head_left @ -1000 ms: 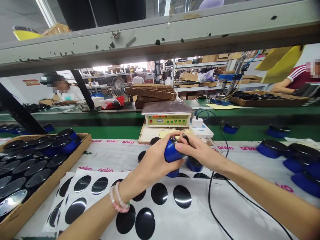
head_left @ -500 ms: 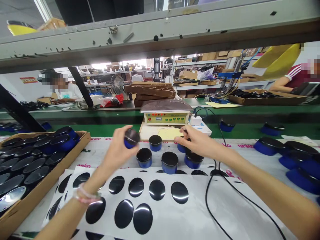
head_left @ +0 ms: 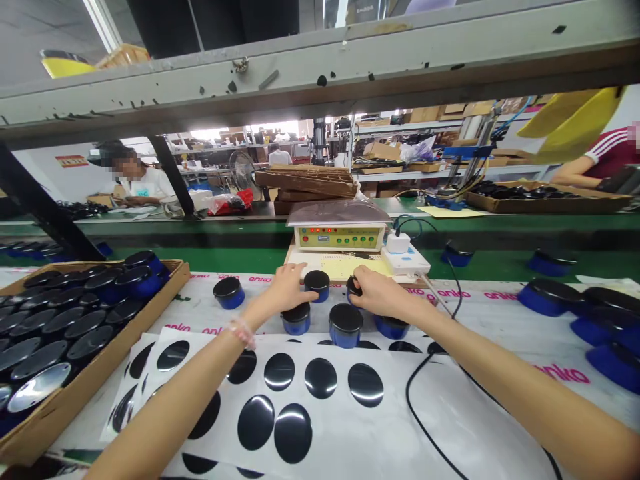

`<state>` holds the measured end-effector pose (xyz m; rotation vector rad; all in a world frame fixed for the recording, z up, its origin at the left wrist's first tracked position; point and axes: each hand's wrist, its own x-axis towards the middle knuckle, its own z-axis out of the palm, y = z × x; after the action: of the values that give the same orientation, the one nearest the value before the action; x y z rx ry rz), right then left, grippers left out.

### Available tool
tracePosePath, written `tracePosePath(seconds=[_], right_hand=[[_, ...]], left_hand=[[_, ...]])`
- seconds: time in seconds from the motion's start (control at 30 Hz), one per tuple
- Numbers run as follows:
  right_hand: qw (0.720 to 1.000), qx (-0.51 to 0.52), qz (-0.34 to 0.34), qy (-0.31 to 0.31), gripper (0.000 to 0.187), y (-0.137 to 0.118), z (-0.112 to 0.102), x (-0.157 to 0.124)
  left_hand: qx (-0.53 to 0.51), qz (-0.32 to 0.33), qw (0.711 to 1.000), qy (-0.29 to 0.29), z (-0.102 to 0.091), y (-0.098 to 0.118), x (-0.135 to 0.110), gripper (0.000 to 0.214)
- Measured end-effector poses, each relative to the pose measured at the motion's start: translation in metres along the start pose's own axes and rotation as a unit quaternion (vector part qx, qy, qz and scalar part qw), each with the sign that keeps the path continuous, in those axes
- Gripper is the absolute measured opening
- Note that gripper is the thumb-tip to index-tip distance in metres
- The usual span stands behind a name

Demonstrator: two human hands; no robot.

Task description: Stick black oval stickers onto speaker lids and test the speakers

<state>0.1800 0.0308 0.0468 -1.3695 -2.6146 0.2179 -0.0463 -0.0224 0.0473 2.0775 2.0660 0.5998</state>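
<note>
Several small blue pucks with black tops stand in a loose group on the white sheet: one, one, and one further back. My left hand rests beside that back puck, fingers apart and touching its side. Another puck stands alone to the left. My right hand is closed round a further puck, pinching its black top. A fourth grouped puck sits half hidden under my right wrist.
A sheet of glossy black oval stickers lies in front. A cardboard tray of pucks is at the left. A tester box, a black cable, larger blue pucks at the right, a green conveyor and other people behind.
My left hand has set its puck down alone at the left and moved right to the back puck. My right hand has stayed closed over the group, shifting slightly.
</note>
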Motion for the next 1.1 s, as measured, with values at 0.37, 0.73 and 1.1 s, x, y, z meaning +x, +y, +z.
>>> tracePosePath(seconds=[0.37, 0.73, 1.1], right_hand=[[0.976, 0.16, -0.054, 0.137, 0.036, -0.046, -0.062, -0.059], [0.927, 0.307, -0.082, 0.196, 0.014, -0.062, -0.062, -0.074], [0.986, 0.146, -0.009, 0.081, 0.035, -0.02, -0.066, -0.096]], left_hand=[[-0.167, 0.199, 0.965, 0.043, -0.024, 0.085, -0.027, 0.042], [-0.12, 0.227, 0.955, 0.147, -0.034, 0.097, -0.064, 0.059], [-0.009, 0.009, 0.987, 0.159, -0.035, 0.004, -0.075, 0.051]])
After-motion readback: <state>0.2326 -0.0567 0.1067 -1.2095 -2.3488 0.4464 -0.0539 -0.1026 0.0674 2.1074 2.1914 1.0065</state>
